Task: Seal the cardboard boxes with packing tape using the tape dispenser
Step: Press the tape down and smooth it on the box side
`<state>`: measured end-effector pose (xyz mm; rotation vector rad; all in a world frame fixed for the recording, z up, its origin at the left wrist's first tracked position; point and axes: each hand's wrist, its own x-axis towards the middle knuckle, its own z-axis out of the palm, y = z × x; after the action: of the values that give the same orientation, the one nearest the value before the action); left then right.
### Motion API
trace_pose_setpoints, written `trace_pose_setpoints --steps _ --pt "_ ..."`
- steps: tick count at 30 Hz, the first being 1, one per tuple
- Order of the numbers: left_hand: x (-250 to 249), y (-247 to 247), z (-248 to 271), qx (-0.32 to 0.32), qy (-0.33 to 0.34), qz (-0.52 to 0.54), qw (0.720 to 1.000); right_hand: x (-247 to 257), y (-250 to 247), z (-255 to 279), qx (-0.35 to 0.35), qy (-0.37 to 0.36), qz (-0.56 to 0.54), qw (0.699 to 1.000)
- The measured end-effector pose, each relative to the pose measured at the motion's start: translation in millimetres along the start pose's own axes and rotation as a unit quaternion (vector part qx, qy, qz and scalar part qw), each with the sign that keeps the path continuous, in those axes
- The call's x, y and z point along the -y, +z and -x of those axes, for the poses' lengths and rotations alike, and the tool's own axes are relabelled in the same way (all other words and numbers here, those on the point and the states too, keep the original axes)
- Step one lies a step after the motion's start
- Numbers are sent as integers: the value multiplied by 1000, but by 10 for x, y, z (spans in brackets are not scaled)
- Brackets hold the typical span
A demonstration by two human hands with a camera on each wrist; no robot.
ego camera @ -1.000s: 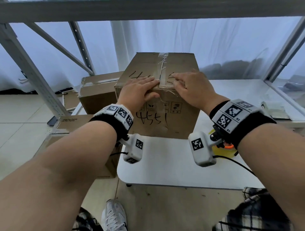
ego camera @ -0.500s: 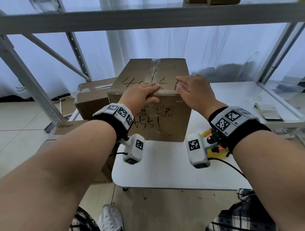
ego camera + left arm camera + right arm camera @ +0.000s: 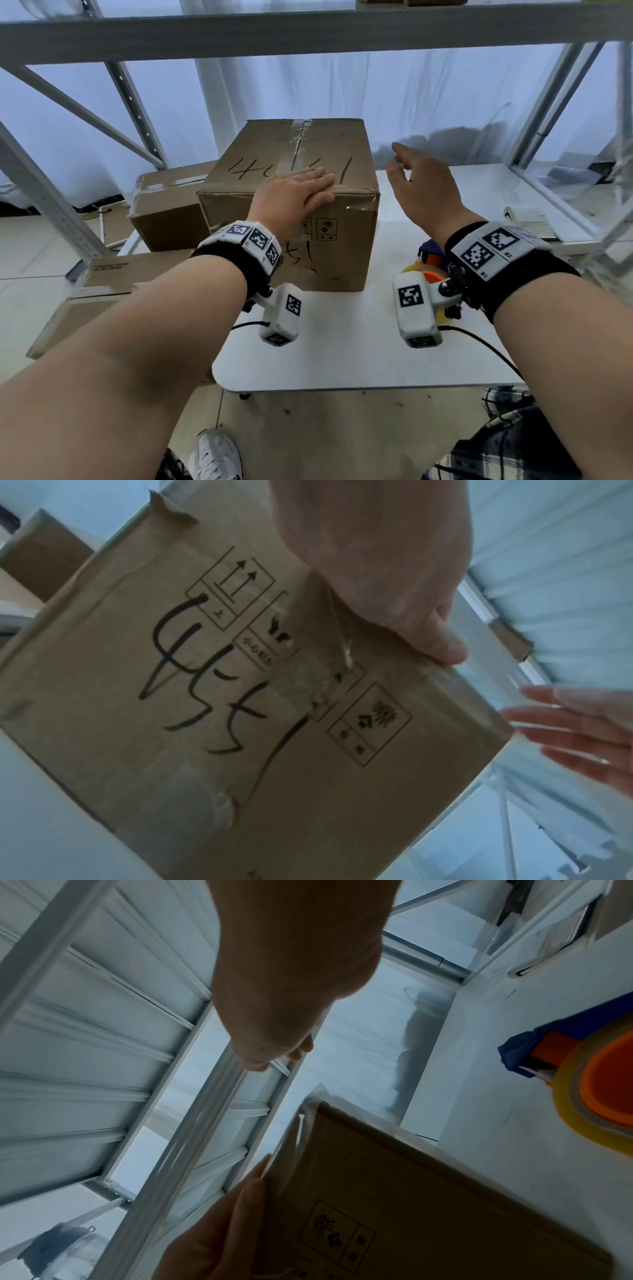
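A brown cardboard box [image 3: 274, 161] with black handwritten marks stands on the white table [image 3: 342, 359]; clear tape runs along its top seam and over its near top edge. My left hand [image 3: 301, 192] lies flat with straight fingers on the box's near top edge, pressing the tape. My right hand [image 3: 411, 178] hovers in the air to the right of the box, fingers relaxed and holding nothing. The tape dispenser [image 3: 431, 263], orange and blue with a yellowish roll, lies on the table under my right wrist, clearer in the right wrist view [image 3: 589, 1088]. The box front [image 3: 240, 696] fills the left wrist view.
Two more cardboard boxes stand left of the table, one behind [image 3: 168, 209] and one lower on the floor side [image 3: 113, 281]. A grey metal shelf frame [image 3: 308, 31] crosses overhead. A notebook [image 3: 527, 222] lies at the table's right. White curtain hangs behind.
My right hand has lifted off the box top and swung out to the right. The left hand has slid right along the near top edge. The view has tilted upward.
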<state>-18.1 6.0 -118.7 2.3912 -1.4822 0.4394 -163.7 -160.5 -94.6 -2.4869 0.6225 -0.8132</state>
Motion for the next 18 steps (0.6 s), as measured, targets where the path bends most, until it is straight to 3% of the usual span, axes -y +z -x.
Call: trace_pose_setpoints --steps 5,10,13,18 --pt "-11 12 -6 10 14 -40 999 -105 39 151 93 54 -122 987" --pt "-117 -28 -91 51 32 -14 998 -264 286 300 162 147 -63 974" --pt "-195 -33 -141 71 52 -1 996 -274 422 356 146 145 -52 977" --pt "-203 -14 -130 50 37 21 998 -254 476 342 87 105 -44 990"
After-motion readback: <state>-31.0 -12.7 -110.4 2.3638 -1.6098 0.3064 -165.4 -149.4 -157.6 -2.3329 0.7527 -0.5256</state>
